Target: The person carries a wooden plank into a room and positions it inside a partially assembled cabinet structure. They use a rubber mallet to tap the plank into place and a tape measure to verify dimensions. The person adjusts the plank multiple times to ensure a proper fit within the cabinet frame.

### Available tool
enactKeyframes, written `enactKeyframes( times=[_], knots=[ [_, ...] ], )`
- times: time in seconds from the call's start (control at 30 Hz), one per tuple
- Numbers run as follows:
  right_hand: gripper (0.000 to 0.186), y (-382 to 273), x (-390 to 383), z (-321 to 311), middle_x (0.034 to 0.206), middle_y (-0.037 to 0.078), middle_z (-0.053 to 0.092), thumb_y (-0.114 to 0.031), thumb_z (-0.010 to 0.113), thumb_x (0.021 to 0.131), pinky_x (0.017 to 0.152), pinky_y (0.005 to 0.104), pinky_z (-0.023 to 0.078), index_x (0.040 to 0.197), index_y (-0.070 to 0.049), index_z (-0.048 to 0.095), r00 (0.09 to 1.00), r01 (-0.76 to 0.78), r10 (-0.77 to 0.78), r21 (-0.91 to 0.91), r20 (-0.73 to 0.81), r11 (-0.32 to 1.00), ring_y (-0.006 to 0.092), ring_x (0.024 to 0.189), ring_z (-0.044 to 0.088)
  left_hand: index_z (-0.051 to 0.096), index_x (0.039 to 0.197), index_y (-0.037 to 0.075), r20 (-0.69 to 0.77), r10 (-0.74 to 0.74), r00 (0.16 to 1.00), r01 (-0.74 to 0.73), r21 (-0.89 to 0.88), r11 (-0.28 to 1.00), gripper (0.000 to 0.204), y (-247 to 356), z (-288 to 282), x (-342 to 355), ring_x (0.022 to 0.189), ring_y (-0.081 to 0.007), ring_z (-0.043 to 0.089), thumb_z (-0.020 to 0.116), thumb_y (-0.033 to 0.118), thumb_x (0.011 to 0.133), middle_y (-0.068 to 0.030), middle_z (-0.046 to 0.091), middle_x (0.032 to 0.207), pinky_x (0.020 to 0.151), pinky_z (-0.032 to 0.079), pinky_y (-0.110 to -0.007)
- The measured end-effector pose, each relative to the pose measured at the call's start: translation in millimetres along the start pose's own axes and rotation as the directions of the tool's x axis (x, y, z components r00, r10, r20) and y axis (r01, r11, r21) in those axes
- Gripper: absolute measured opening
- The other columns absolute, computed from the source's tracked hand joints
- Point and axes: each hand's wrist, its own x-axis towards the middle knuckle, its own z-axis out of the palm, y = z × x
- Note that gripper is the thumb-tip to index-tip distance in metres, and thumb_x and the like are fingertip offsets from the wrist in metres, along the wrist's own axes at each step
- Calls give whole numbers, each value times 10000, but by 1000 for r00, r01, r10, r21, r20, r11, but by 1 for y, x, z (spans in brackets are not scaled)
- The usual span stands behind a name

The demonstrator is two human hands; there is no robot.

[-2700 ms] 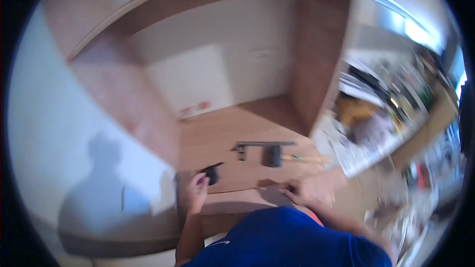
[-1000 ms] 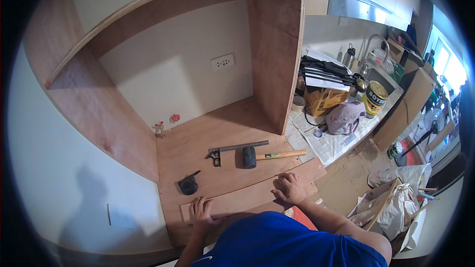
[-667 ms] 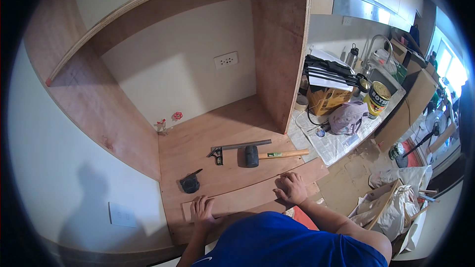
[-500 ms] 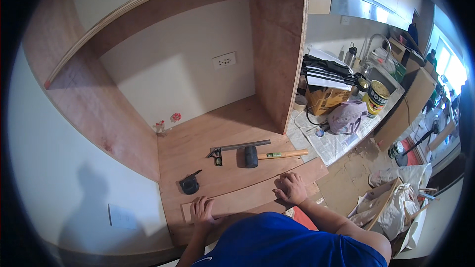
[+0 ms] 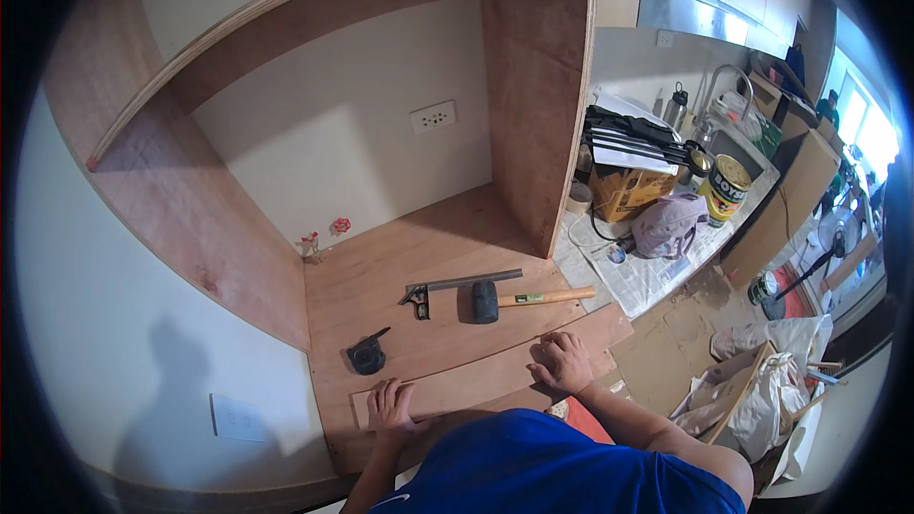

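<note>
A long, thin wooden board (image 5: 466, 390) lies along the near edge of the wooden cabinet base (image 5: 438, 233). On its left end rests my left hand (image 5: 392, 407), fingers apart on the top face. Toward the other end, my right hand (image 5: 566, 364) lies on the board with spread, slightly bent fingers. Beyond the board are a black tape measure (image 5: 367, 355), a combination square (image 5: 466, 279) and a rubber mallet (image 5: 486, 302) with a black head and wooden handle. My palms and the undersides of my fingers are hidden.
Cabinet side panels (image 5: 533, 86) rise left and right, with a shelf edge (image 5: 286, 9) overhead. A red valve handle (image 5: 341, 226) juts from the back wall. On the right, a newspaper-covered counter (image 5: 628, 276) holds a cardboard box (image 5: 624, 192) and paint can (image 5: 726, 186). Bags (image 5: 762, 409) sit below.
The view has shifted very slightly. Both hands stay in place on the board, and the tools have not moved.
</note>
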Motion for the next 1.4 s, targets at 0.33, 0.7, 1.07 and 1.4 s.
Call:
enactKeyframes(
  times=[0.33, 0.7, 1.07, 1.4],
  knots=[
    [516, -3, 2, -5, 1221, 117, 623, -479, 772, 837, 997, 478, 459, 1137, -70, 679, 1000, 29, -29, 4, 7, 1000, 353, 1149, 562, 659, 1236, 65, -44, 35, 998, -33, 33, 999, 897, -4, 5, -3, 1319, -380, 492, 798, 717, 636, -176, 575, 1317, 1100, 316, -574],
    [514, -1, 1, -2, 1209, 110, 629, -502, 766, 842, 984, 474, 464, 1124, -80, 687, 1000, 27, -27, -1, -4, 1000, 348, 1138, 572, 662, 1233, 51, -59, 23, 998, -24, -1, 1000, 878, -1, 3, -2, 1322, -380, 494, 798, 704, 661, -187, 572, 1328, 1107, 318, -580],
    [504, 0, 2, 0, 1200, 120, 628, -495, 761, 845, 983, 483, 462, 1103, -70, 679, 999, 32, -32, 5, -4, 999, 357, 1133, 573, 663, 1227, 55, -54, 9, 999, -11, -35, 999, 824, 5, -3, 1, 1331, -380, 487, 836, 629, 663, -191, 569, 1330, 1130, 299, -587],
    [519, -4, 4, -5, 1209, 126, 624, -479, 766, 835, 989, 485, 459, 1124, -57, 676, 1000, 17, -17, -3, 14, 1000, 365, 1147, 567, 664, 1221, 60, -40, 13, 999, -13, -15, 1000, 819, 3, -3, 3, 1321, -377, 493, 834, 633, 661, -179, 570, 1320, 1126, 300, -586]
  ],
)
